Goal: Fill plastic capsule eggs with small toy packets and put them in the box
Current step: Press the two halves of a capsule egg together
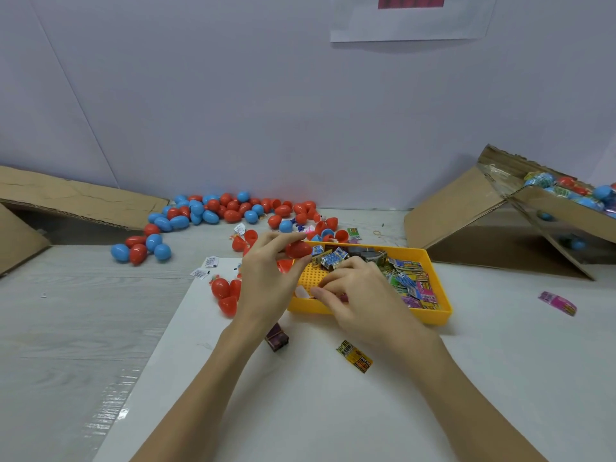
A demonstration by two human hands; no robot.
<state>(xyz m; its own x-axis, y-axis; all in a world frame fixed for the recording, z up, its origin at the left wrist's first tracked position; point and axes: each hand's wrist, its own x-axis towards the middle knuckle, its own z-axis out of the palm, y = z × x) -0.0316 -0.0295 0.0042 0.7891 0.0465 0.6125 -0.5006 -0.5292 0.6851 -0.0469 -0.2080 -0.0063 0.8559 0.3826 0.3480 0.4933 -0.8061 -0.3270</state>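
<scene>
My left hand holds a red egg half between thumb and fingers, just above the near-left corner of the yellow tray. My right hand reaches down into the tray with its fingers curled over something small; I cannot make out what. Several colourful toy packets fill the tray's right side. A pile of red and blue capsule eggs lies at the back of the table. The cardboard box at the right holds several filled eggs.
Red egg halves lie left of the tray. A yellow packet and a dark purple packet lie near my forearms. A pink packet sits far right. A flattened cardboard box stands at the left.
</scene>
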